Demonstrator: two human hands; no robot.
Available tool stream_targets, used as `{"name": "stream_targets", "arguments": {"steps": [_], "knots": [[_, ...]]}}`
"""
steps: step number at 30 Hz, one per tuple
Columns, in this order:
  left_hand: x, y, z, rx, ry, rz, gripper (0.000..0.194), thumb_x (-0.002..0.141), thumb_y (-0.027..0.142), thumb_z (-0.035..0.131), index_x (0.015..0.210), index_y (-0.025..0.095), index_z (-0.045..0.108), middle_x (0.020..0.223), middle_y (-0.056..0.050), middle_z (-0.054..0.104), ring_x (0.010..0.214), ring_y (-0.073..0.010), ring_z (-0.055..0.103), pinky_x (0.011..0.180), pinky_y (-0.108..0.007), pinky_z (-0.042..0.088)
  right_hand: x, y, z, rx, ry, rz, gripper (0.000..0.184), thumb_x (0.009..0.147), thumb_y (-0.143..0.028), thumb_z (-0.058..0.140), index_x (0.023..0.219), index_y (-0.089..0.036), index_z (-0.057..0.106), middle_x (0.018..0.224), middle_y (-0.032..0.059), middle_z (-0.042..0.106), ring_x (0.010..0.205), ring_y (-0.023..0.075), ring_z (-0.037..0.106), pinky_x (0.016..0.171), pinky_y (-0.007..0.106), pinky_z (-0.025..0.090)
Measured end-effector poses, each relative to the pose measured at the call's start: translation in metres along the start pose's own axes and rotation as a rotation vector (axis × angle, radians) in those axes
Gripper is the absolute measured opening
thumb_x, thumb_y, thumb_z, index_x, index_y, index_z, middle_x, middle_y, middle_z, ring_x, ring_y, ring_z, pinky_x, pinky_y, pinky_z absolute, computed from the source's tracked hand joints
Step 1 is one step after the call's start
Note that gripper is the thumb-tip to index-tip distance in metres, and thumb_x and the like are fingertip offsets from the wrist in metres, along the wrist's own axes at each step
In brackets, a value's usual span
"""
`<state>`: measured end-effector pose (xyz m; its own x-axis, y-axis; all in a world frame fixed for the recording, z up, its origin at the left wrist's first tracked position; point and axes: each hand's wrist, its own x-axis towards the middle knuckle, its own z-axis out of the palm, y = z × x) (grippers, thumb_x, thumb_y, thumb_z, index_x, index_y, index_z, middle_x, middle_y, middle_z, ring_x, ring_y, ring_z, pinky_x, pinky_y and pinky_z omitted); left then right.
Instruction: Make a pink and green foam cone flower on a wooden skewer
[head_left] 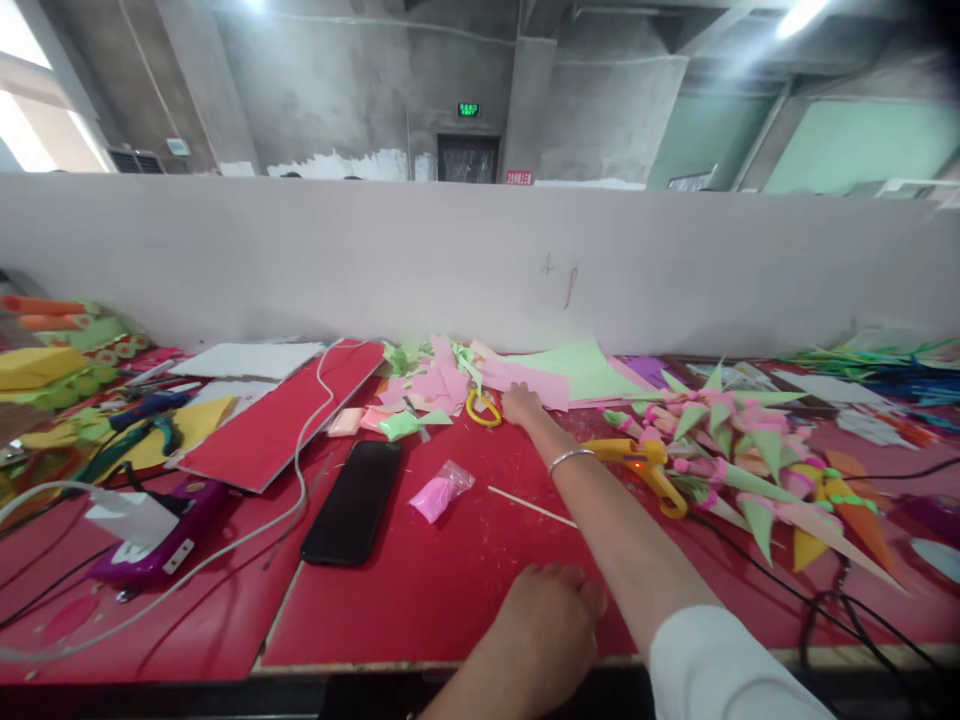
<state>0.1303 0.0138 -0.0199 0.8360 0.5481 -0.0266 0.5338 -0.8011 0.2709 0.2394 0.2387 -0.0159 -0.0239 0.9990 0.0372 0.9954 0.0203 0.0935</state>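
Note:
My right hand (pixel 520 403) reaches across the table with its fingers bent down on the near edge of a pink paper sheet (pixel 544 382). Just left of it lie scissors with yellow handles (pixel 484 408), their blades partly under paper scraps. Low over the front edge of the table, my left hand (pixel 541 618) is curled closed; what its fingers hold, if anything, is hidden. A thin pale stick (pixel 531 506) lies beyond that hand. To its left are a small bag of pink clay (pixel 442 492) and a black phone (pixel 354 502).
A yellow glue gun (pixel 637 466) with a lit red light lies beside my right forearm, near a heap of paper cones (pixel 739 450). A white cable (pixel 304 455) crosses the left side past a purple power strip (pixel 169 540). A white partition (pixel 420 260) stands behind.

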Motion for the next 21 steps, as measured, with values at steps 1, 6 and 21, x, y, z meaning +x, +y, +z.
{"name": "stream_targets", "arguments": {"steps": [1,6,21], "knots": [[0.000,0.000,0.000,-0.009,-0.005,0.000,0.021,0.078,0.014,0.041,0.093,0.012,0.056,0.087,-0.010,0.063,0.078,-0.0230,0.059,0.071,-0.036,0.049,0.004,-0.001,0.000,0.006,-0.003,0.002,0.031,0.084,-0.030,0.049,0.111,-0.015,0.050,0.112,0.0077,0.053,0.094,0.0181,0.055,0.078,0.039,0.047],[0.001,-0.002,0.003,-0.040,0.019,0.000,0.023,0.078,0.014,0.041,0.096,0.013,0.055,0.089,-0.009,0.063,0.079,-0.0232,0.060,0.071,-0.036,0.048,0.014,-0.005,-0.003,0.028,-0.006,-0.012,0.030,0.084,-0.030,0.049,0.111,-0.015,0.050,0.112,0.0080,0.053,0.094,0.0179,0.055,0.078,0.038,0.047],[0.000,-0.002,-0.003,-0.079,-0.017,-0.017,0.024,0.078,0.015,0.041,0.096,0.012,0.056,0.091,-0.012,0.063,0.081,-0.0242,0.060,0.073,-0.037,0.047,-0.003,-0.021,-0.023,-0.004,0.318,-0.168,0.031,0.084,-0.030,0.049,0.112,-0.015,0.050,0.113,0.0083,0.053,0.095,0.0185,0.055,0.079,0.039,0.047]]}}
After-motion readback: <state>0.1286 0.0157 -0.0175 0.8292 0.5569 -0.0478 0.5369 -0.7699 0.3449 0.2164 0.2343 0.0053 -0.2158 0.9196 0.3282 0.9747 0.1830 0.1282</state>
